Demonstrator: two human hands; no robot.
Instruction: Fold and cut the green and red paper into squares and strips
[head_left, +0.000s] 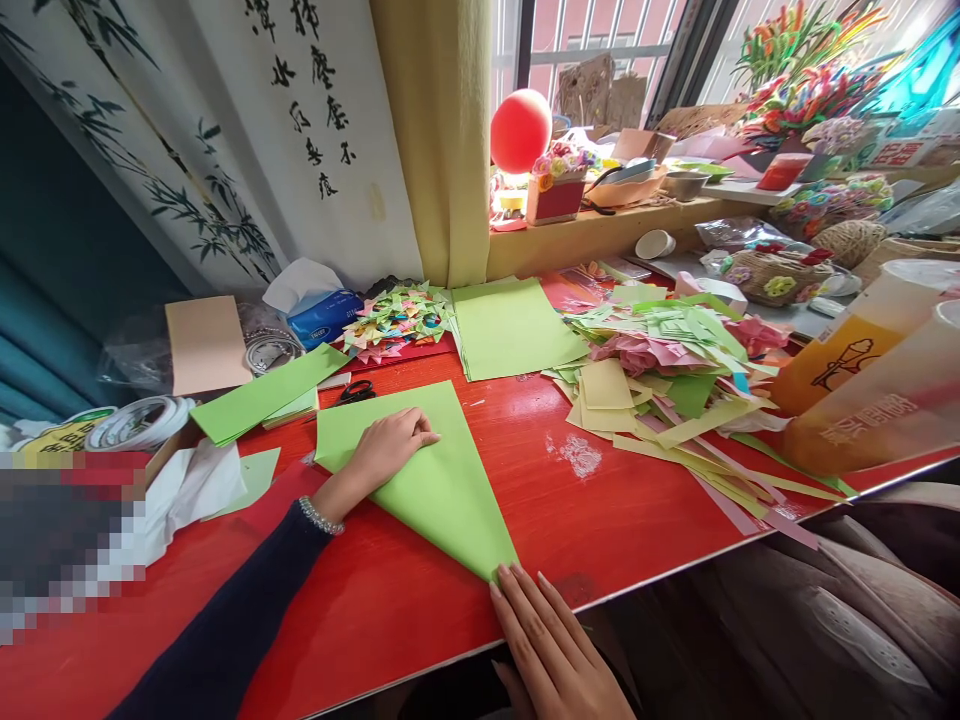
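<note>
A green sheet of paper [450,480], folded into a triangular shape, lies on the red table [405,620]. My left hand [386,450], with a beaded bracelet at the wrist, rests on the upper left part of the sheet with its fingers curled in; whatever is under them is hidden. At the sheet's near corner, by the table's front edge, the fingertips of my right hand [544,635] press on the paper, its fingers stretched out. Black scissors [355,392] lie just behind the sheet.
A stack of green paper [510,330] is at the back, beside a pile of folded paper stars [397,320]. Paper strips [675,370] heap up on the right, near two cups of orange drink [840,360]. Tissues [322,310] and a green strip [270,392] lie at the left.
</note>
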